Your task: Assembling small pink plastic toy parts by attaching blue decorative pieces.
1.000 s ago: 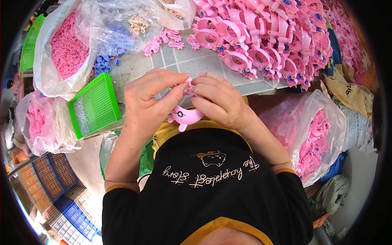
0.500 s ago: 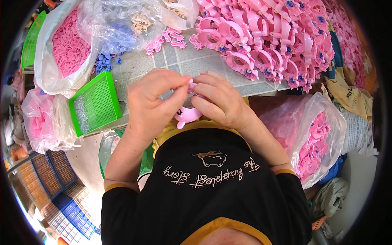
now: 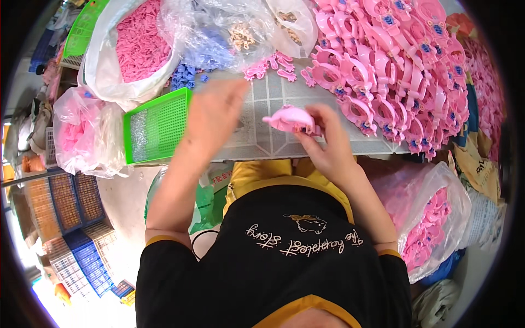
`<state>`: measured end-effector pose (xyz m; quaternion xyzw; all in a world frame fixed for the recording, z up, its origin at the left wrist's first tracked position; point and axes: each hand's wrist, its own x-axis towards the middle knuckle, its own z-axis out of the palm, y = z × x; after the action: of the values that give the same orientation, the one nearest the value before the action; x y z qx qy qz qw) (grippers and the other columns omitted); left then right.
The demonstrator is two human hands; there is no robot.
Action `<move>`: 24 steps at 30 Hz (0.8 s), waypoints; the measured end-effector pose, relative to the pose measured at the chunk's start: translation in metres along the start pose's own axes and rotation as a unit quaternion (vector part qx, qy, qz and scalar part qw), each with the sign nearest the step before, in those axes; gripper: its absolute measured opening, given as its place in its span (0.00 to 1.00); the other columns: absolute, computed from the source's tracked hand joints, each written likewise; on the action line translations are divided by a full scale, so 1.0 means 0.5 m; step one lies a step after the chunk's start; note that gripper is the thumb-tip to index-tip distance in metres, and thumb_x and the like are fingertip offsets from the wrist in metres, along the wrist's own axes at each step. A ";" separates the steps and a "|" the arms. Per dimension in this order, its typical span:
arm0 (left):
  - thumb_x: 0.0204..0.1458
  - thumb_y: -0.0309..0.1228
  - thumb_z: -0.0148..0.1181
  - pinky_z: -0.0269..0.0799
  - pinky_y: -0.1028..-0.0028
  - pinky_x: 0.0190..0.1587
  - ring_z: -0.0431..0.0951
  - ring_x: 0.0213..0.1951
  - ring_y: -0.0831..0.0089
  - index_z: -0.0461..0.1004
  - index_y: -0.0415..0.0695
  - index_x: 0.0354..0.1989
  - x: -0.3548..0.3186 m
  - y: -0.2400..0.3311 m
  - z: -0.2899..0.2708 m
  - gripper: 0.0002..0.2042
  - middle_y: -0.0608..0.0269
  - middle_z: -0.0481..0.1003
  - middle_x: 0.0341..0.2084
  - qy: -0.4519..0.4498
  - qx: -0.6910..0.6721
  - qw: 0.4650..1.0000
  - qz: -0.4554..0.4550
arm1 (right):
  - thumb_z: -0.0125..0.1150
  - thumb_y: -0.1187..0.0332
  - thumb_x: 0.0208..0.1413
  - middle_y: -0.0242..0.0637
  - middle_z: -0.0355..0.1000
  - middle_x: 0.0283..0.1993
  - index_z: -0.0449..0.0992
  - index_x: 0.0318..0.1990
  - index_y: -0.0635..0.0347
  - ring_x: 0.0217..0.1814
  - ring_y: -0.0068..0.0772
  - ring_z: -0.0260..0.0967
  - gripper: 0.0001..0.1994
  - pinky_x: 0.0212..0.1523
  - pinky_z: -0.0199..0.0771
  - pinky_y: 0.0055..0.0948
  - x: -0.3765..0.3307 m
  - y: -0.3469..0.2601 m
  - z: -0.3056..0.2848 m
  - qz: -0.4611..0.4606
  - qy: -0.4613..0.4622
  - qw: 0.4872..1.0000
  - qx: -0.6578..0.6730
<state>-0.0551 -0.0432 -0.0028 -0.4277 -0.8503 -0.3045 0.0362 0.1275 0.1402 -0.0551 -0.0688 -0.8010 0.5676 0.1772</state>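
My right hand (image 3: 332, 143) holds a pink curved plastic part (image 3: 291, 117) above the table, thumb below and fingers over its end. Smeared by motion, my left hand (image 3: 217, 112) is over the table between the green tray and the pink part. Its fingers are too blurred to read. Beyond it, several small pink plastic pieces (image 3: 285, 69) lie near blue pieces (image 3: 185, 76). A big pile of pink frame-like parts (image 3: 377, 71), many with blue bits fixed on them, covers the right of the table.
A green mesh tray (image 3: 164, 123) with small shiny bits stands at the table's left edge. Behind it sits a white bag of pink pieces (image 3: 143, 44). Clear bags hold blue and beige parts (image 3: 241, 36). To my right hangs a bag of pink parts (image 3: 429, 229). Crates (image 3: 90, 262) stand lower left.
My hands have moved apart. The right one has carried the pink part away from my body, over the table; the left one has let go and moved forward. The head view has shifted.
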 end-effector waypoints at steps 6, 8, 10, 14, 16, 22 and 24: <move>0.55 0.34 0.64 0.74 0.55 0.47 0.80 0.42 0.49 0.84 0.42 0.34 0.057 -0.174 -0.042 0.09 0.49 0.81 0.34 -0.012 0.310 0.948 -0.069 | 0.61 0.77 0.64 0.34 0.69 0.57 0.62 0.65 0.63 0.56 0.24 0.69 0.23 0.60 0.70 0.27 0.006 -0.016 0.007 0.140 -0.018 0.918 0.369; 0.55 0.35 0.64 0.74 0.55 0.46 0.80 0.42 0.49 0.84 0.42 0.33 0.070 -0.149 -0.034 0.09 0.49 0.81 0.33 -0.029 0.312 0.949 -0.041 | 0.60 0.76 0.65 0.33 0.69 0.58 0.62 0.66 0.63 0.57 0.23 0.69 0.23 0.60 0.70 0.26 0.003 -0.014 0.005 0.182 -0.016 0.899 0.397; 0.55 0.34 0.63 0.74 0.56 0.47 0.80 0.41 0.49 0.84 0.41 0.35 0.063 -0.107 -0.024 0.09 0.50 0.81 0.34 -0.062 0.316 0.944 -0.068 | 0.57 0.76 0.67 0.33 0.71 0.57 0.63 0.67 0.64 0.56 0.22 0.70 0.22 0.59 0.71 0.25 -0.002 0.001 0.009 0.098 0.001 0.934 0.344; 0.56 0.33 0.63 0.75 0.56 0.48 0.80 0.41 0.49 0.83 0.41 0.38 0.075 -0.098 0.041 0.09 0.51 0.80 0.34 -0.055 0.136 0.989 0.001 | 0.57 0.79 0.67 0.33 0.73 0.56 0.67 0.65 0.65 0.56 0.22 0.71 0.20 0.58 0.71 0.24 -0.010 0.020 0.002 0.102 0.022 0.953 0.285; 0.56 0.30 0.62 0.75 0.57 0.49 0.79 0.42 0.48 0.82 0.42 0.40 0.091 -0.096 0.066 0.08 0.51 0.80 0.36 -0.037 0.124 0.990 0.052 | 0.59 0.81 0.65 0.33 0.73 0.55 0.70 0.64 0.66 0.55 0.22 0.72 0.20 0.57 0.72 0.24 -0.009 0.013 0.000 0.088 0.024 0.955 0.282; 0.53 0.27 0.65 0.73 0.59 0.51 0.78 0.46 0.51 0.82 0.41 0.40 0.105 -0.111 0.074 0.08 0.51 0.78 0.40 -0.076 0.100 0.991 0.036 | 0.63 0.82 0.62 0.33 0.75 0.53 0.72 0.60 0.66 0.55 0.22 0.72 0.19 0.57 0.73 0.23 -0.024 0.024 -0.011 0.116 0.011 0.933 0.341; 0.51 0.28 0.67 0.73 0.59 0.51 0.77 0.45 0.51 0.82 0.41 0.39 0.099 -0.107 0.067 0.08 0.51 0.77 0.40 -0.093 0.102 0.990 0.033 | 0.63 0.81 0.62 0.33 0.75 0.52 0.73 0.59 0.66 0.54 0.22 0.72 0.18 0.57 0.73 0.23 -0.025 0.026 -0.012 0.132 0.020 0.926 0.352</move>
<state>-0.1198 -0.0138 -0.0402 -0.4759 -0.8621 -0.1737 0.0106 0.1400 0.1462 -0.0680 -0.1183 -0.5297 0.8300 0.1290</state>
